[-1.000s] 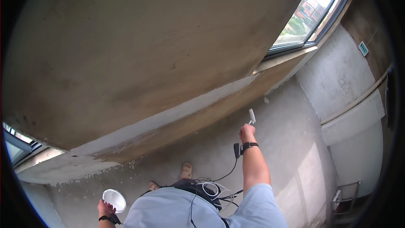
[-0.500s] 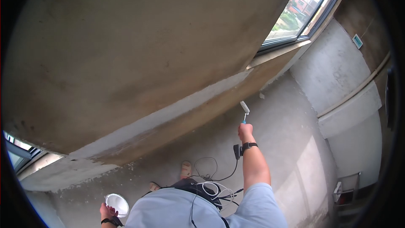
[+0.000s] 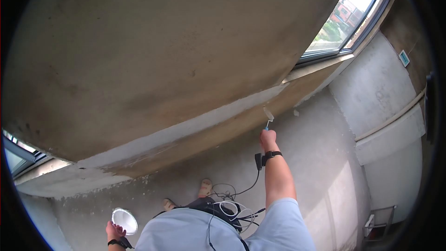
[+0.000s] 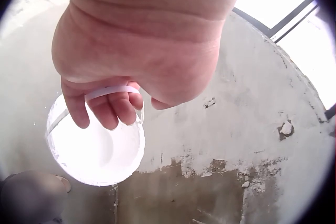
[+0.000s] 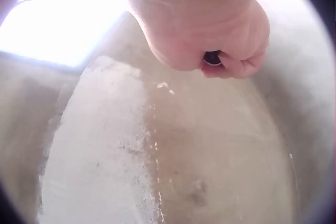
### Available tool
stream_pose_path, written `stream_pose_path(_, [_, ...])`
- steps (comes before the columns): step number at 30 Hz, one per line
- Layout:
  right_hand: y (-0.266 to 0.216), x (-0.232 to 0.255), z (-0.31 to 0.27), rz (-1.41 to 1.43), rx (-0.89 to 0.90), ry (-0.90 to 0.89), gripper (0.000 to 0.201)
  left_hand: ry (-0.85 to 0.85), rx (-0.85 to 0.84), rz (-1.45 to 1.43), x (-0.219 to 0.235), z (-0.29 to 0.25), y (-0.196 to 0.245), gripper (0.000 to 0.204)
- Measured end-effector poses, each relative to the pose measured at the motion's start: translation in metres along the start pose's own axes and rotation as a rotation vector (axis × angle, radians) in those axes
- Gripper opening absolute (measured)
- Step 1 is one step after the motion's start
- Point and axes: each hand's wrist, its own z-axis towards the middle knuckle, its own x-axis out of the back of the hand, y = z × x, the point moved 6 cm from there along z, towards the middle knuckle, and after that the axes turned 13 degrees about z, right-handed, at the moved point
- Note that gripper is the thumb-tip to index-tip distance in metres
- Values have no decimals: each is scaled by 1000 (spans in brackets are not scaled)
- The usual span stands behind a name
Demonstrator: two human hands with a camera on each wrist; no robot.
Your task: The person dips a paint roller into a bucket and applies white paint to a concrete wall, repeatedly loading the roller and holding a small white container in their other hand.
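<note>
At the lower left of the head view, the left hand (image 3: 114, 231) carries a white bucket (image 3: 124, 221). In the left wrist view its fingers curl round the bucket's pale handle (image 4: 113, 92), above the bucket (image 4: 100, 150). With the arm stretched forward, the right hand (image 3: 268, 139) grips a small paint roller (image 3: 269, 114) that lies against the low brown part of the wall (image 3: 241, 120). Seen from the right wrist, the right hand (image 5: 220, 40) is closed round a handle whose dark end (image 5: 212, 58) shows; the roller head is hidden there.
A white band (image 3: 186, 128) runs along the wall above the brown strip. Windows (image 3: 344, 18) stand at the upper right and far left. Cables (image 3: 231, 209) hang at the person's waist above the grey floor (image 3: 306, 158). A metal rack (image 3: 383, 221) is at the lower right.
The roller has moved from over the floor onto the lower wall, where a pale wet patch shows beside it. The right hand has shifted slightly forward; the left still holds the bucket.
</note>
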Motion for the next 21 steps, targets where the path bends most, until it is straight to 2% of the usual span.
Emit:
stream_pose_path(2, [-32, -6, 18, 140, -93, 74, 9, 5, -5, -5, 5, 0, 0, 26])
stream_pose_path(3, [-64, 18, -7, 139, -95, 73, 9, 18, 0, -4, 7, 1, -2, 27])
stream_pose_path(4, [-93, 26, -36, 500, -325, 197, 7, 28, 6, -4, 8, 1, -3, 27])
stream_pose_path(5, [-131, 13, -61, 862, -552, 319, 7, 26, 6, -6, 5, -4, -3, 27])
stream_pose_path(6, [-98, 8, -41, 861, -547, 316, 7, 33, 10, -3, 2, -10, -5, 28])
stream_pose_path(7, [-92, 7, -48, 987, -536, 317, 7, 41, 15, 0, 2, -13, -8, 29])
stream_pose_path(11, [25, 1, -35, 1482, -476, 326, 5, 23, 17, 22, 11, -6, -18, 30])
stream_pose_path(12, [-23, 32, -85, 1477, -470, 327, 5, 31, 24, 41, 15, -2, -19, 30])
stream_pose_path(13, [-79, 40, -133, 1154, -563, 348, 4, 39, 30, 59, 19, 1, -20, 30])
stream_pose_path(14, [-180, 39, -184, 827, -641, 361, 4, 36, 36, 55, 20, 2, -22, 30])
stream_pose_path(18, [-172, 32, -233, 938, -727, 300, 6, 36, 43, 60, 21, 3, -15, 28])
stream_pose_path(20, [-178, 24, -256, 867, -781, 103, 3, 25, 58, 49, 20, 7, -11, 27])
stream_pose_path(21, [-184, 25, -267, 855, -776, 96, 3, 29, 47, 47, 21, 13, -10, 27])
